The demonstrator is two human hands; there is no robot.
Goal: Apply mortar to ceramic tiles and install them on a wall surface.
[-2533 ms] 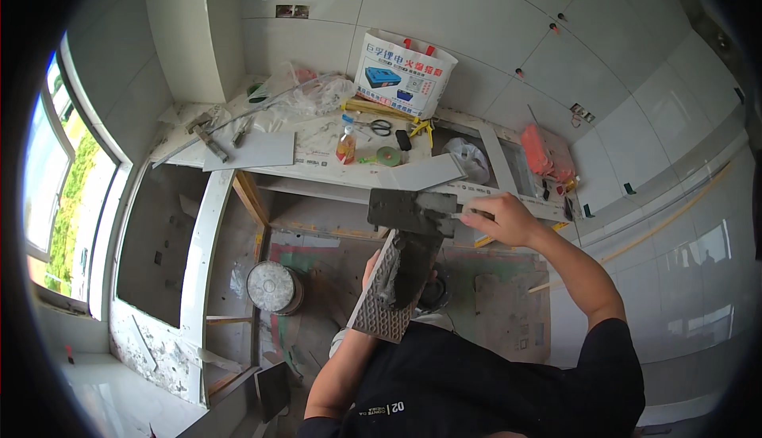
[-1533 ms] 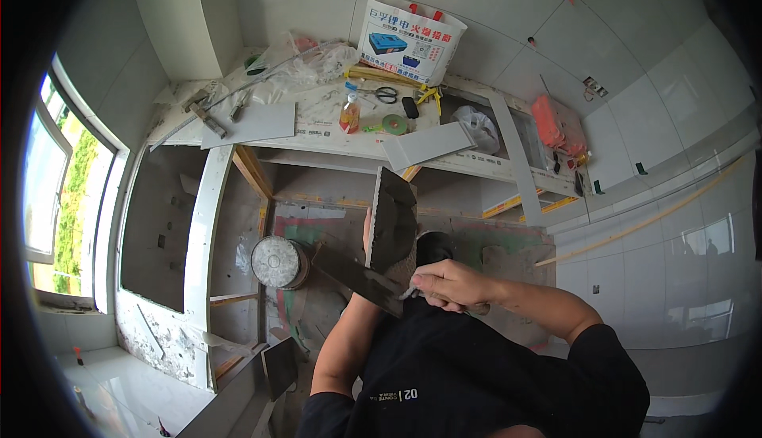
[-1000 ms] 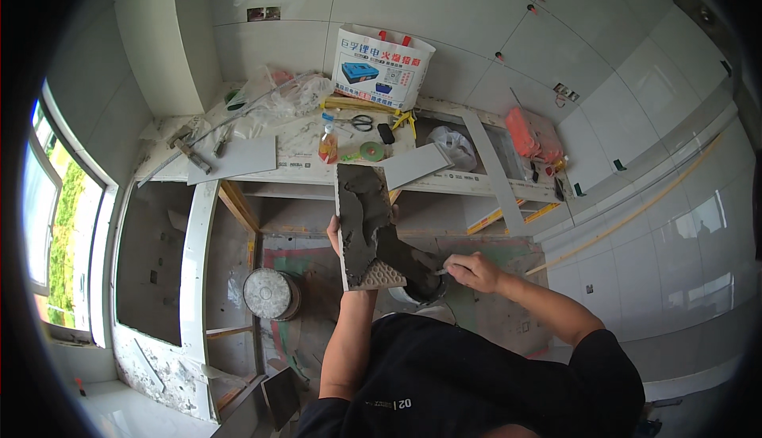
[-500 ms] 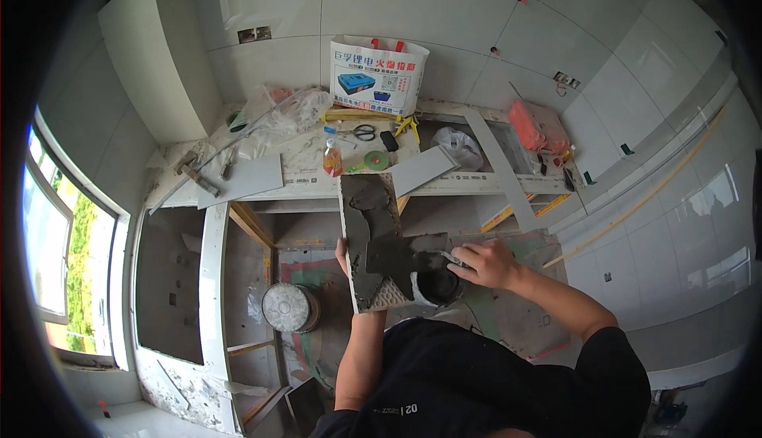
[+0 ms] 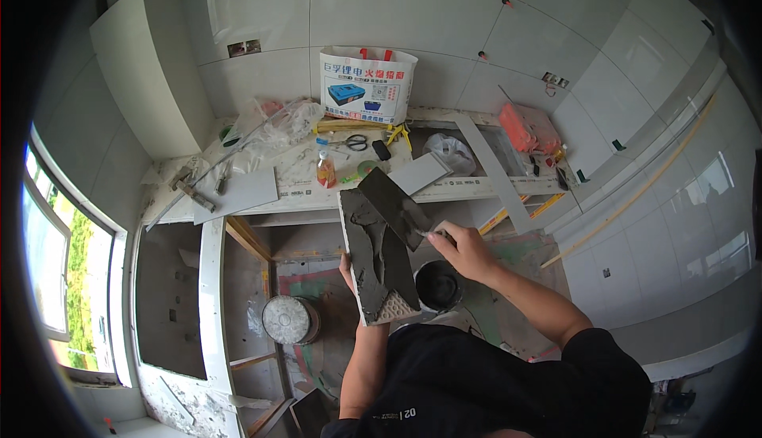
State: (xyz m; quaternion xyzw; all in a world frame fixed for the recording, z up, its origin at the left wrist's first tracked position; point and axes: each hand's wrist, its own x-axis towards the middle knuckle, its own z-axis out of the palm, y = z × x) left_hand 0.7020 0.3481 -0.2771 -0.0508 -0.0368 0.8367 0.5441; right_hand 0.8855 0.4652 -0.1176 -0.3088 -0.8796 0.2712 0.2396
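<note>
My left hand (image 5: 347, 270) grips the left edge of a tile (image 5: 396, 308), holding it up in front of me. Dark grey mortar (image 5: 369, 255) covers most of the tile's back; a patch of bare ribbed pattern shows at its lower corner. In my right hand (image 5: 463, 249), closed round the handle, is a flat rectangular trowel (image 5: 389, 204). Its mortar-smeared blade lies at a slant over the tile's upper right part. Below the right hand stands a bucket (image 5: 438, 285) with dark grey mortar inside. Most of my left fingers are hidden behind the tile.
A worktop (image 5: 305, 188) ahead carries a bottle (image 5: 326, 169), scissors (image 5: 356, 142), a printed bag (image 5: 367, 84), a red bag (image 5: 528, 130) and loose tile pieces (image 5: 238, 193). A lidded bucket (image 5: 290, 319) stands at lower left. An opening window (image 5: 75, 255) is at far left.
The trowel has swung from the tile's middle right up to its upper right, its blade now tilted. My right hand rose slightly leftward, uncovering the mortar bucket. The tile has tilted a little.
</note>
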